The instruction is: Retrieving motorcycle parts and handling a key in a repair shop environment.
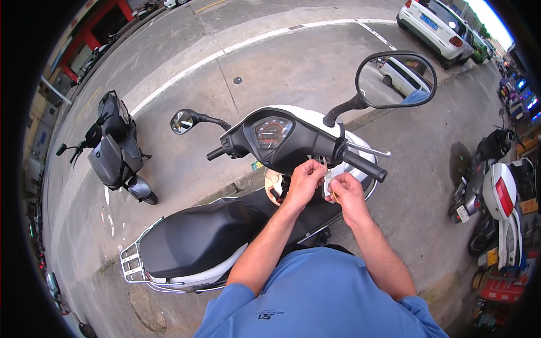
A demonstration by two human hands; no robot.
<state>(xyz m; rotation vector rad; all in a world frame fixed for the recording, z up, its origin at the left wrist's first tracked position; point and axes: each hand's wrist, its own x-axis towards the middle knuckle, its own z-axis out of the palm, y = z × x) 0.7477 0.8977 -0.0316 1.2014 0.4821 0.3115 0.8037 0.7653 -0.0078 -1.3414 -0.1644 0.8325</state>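
A white and black scooter stands side-on before me, its dashboard facing up. Just below the handlebar cover, close to the right grip, both my hands meet. My left hand is pinched on something thin that I cannot make out. Beside it, my right hand pinches something small and yellowish, mostly hidden by the fingers. A small pale piece shows between the two hands; which hand holds it I cannot tell. Partly behind my left wrist is a cream rounded object with a dark middle.
The scooter's right mirror and left mirror stick out on stalks. A grey scooter is parked at the left. More scooters stand at the right, near a red box. A white car is parked far right.
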